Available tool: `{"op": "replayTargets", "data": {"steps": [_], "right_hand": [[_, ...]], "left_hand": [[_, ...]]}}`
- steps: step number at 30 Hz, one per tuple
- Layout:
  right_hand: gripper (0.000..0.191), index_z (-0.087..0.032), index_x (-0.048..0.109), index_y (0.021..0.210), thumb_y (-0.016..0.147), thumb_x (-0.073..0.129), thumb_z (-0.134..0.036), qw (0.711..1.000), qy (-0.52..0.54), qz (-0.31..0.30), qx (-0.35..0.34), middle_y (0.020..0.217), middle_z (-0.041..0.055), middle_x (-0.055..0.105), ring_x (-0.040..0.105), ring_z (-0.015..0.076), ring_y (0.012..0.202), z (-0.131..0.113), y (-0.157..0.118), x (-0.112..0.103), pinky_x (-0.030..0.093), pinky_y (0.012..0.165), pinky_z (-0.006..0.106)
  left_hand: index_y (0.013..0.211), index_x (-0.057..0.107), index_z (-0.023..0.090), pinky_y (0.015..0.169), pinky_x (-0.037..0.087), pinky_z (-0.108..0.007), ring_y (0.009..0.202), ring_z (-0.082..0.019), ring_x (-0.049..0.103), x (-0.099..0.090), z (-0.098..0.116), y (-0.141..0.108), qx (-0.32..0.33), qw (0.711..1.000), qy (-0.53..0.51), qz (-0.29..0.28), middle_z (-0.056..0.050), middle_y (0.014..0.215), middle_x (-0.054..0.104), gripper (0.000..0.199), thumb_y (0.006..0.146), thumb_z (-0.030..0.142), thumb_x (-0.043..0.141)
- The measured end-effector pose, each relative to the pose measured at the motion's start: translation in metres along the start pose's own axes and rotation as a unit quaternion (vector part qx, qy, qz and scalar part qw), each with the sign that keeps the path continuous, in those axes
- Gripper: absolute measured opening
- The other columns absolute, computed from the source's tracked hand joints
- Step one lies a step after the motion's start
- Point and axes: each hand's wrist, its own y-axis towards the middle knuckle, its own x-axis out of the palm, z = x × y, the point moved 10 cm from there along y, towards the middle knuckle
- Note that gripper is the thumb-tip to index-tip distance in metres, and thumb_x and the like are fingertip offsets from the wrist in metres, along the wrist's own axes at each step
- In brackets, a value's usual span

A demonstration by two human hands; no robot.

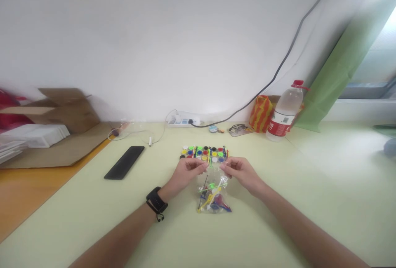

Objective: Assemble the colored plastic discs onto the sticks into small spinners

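A clear plastic bag hangs or lies below my hands, with small yellow, green, blue, red and white plastic pieces inside. My left hand pinches the bag's upper left edge between thumb and fingers. On the other upper corner, my right hand has its thumb and fingers closed in a pinch. Just beyond my fingers, rows of round coloured plastic pieces lie on the table, with thin coloured sticks or pointers among them. My hands partly cover the nearest row.
A black phone-like slab lies to the left. Along the wall are a power strip, a striped bag and a large water bottle. An open cardboard box stands far left, near white stacked items.
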Motion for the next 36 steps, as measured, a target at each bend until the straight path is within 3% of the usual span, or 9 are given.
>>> {"op": "replayTargets", "data": {"steps": [5,11,17,22,25,29,33,36], "right_hand": [[0.027,-0.018,0.075,0.084,0.079,0.080,-0.044,1.000,-0.004,0.014,-0.003,0.074,0.0024,0.066,0.055,0.0154,0.069,0.000,0.001,-0.006,0.044,0.067,0.031],[0.026,-0.020,0.080,0.099,0.077,0.078,-0.033,0.998,0.049,0.024,0.009,0.065,-0.0012,0.055,0.047,0.0140,0.063,0.011,0.004,-0.013,0.038,0.060,0.029],[0.021,-0.019,0.083,0.090,0.074,0.075,-0.031,0.989,0.129,0.039,0.058,0.067,0.0019,0.058,0.045,0.0140,0.064,0.032,0.007,-0.014,0.034,0.060,0.029],[0.020,-0.019,0.083,0.086,0.078,0.071,-0.033,0.996,0.087,0.025,0.009,0.081,0.0059,0.067,0.052,0.0178,0.075,0.018,0.006,-0.011,0.042,0.070,0.032],[0.027,-0.019,0.082,0.086,0.086,0.064,-0.039,0.998,0.050,0.007,-0.025,0.091,0.0082,0.069,0.057,0.0212,0.085,0.005,0.003,-0.005,0.046,0.078,0.034],[0.027,-0.020,0.077,0.089,0.088,0.067,-0.046,0.998,-0.035,0.005,-0.058,0.091,0.0068,0.067,0.058,0.0213,0.085,-0.005,-0.001,0.000,0.046,0.079,0.034],[0.034,-0.024,0.070,0.109,0.082,0.078,-0.044,0.998,-0.011,-0.010,-0.063,0.087,0.0022,0.062,0.058,0.0187,0.082,-0.006,-0.003,0.005,0.047,0.075,0.031],[0.038,-0.024,0.068,0.113,0.086,0.074,-0.051,0.999,-0.004,-0.014,-0.045,0.086,0.0019,0.062,0.058,0.0182,0.080,-0.005,-0.003,0.006,0.048,0.074,0.031]], "left_hand": [[0.097,0.082,0.018,0.070,0.052,-0.026,0.076,-0.016,0.066,-0.005,0.008,0.001,0.004,1.000,-0.005,0.003,-0.007,0.088,0.078,0.023,0.085,0.037,0.079],[0.094,0.082,0.018,0.069,0.052,-0.026,0.074,-0.016,0.067,-0.011,0.016,0.002,-0.009,0.997,-0.070,0.014,-0.007,0.083,0.079,0.017,0.081,0.029,0.081],[0.088,0.084,0.017,0.073,0.054,-0.028,0.075,-0.017,0.066,-0.014,0.013,0.001,-0.014,0.998,-0.060,0.015,-0.008,0.087,0.079,0.012,0.079,0.020,0.075],[0.087,0.081,0.014,0.078,0.054,-0.030,0.082,-0.019,0.068,-0.015,0.010,0.001,-0.002,0.996,-0.090,0.011,-0.011,0.091,0.078,0.021,0.088,0.024,0.062],[0.092,0.075,0.015,0.074,0.055,-0.030,0.080,-0.019,0.069,-0.014,0.005,0.001,-0.007,0.991,-0.133,0.031,-0.009,0.087,0.076,0.022,0.093,0.034,0.064],[0.099,0.076,0.015,0.072,0.056,-0.028,0.074,-0.016,0.069,-0.008,-0.005,0.002,-0.033,0.996,-0.073,0.035,-0.008,0.087,0.077,0.029,0.082,0.037,0.082],[0.094,0.079,0.014,0.067,0.056,-0.026,0.068,-0.015,0.068,-0.008,-0.004,0.002,-0.021,0.998,-0.055,0.032,-0.007,0.082,0.077,0.028,0.080,0.038,0.083],[0.096,0.080,0.015,0.067,0.057,-0.027,0.068,-0.015,0.068,-0.009,0.001,0.002,-0.008,0.999,-0.040,0.028,-0.008,0.084,0.078,0.028,0.081,0.038,0.082]]}}
